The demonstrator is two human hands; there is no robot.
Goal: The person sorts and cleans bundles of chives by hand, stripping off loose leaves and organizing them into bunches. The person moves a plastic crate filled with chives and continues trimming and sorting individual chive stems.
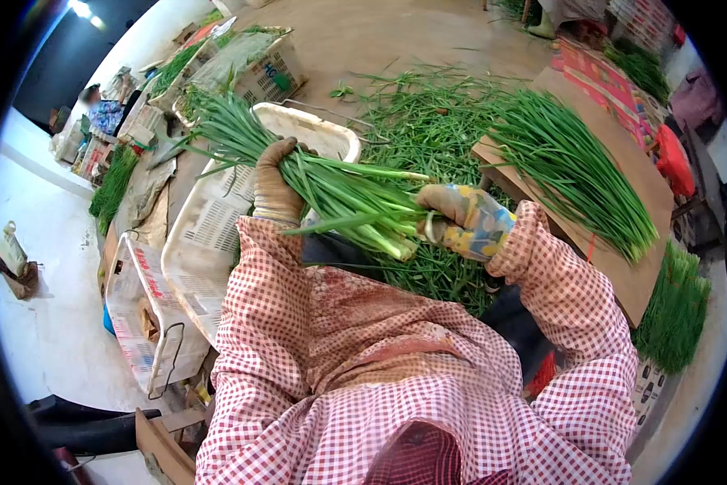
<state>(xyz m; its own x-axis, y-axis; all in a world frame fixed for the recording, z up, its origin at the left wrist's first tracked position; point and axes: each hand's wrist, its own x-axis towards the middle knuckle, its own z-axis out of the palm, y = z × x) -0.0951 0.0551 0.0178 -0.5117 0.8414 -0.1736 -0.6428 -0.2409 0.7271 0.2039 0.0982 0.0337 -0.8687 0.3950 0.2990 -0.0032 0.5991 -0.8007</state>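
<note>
A bunch of long green stalks (323,182) lies across the middle of the view, leafy tops to the upper left and pale ends to the right. My left hand (278,182), in a brown glove, is wrapped round the bunch near its middle. At the pale ends is my right hand (460,217), in a brown glove with a patterned cuff. Its fingers are closed beside the stalk ends; what they hold, if anything, is too small to tell. Another pile of green stalks (573,170) rests on a brown board (646,283) at the right.
Loose greens (428,121) cover the floor ahead. White plastic crates (193,242) stand at the left, and a filled crate (270,77) is behind them. A person (105,113) is at the far upper left. More stalks (672,311) stand right of the board.
</note>
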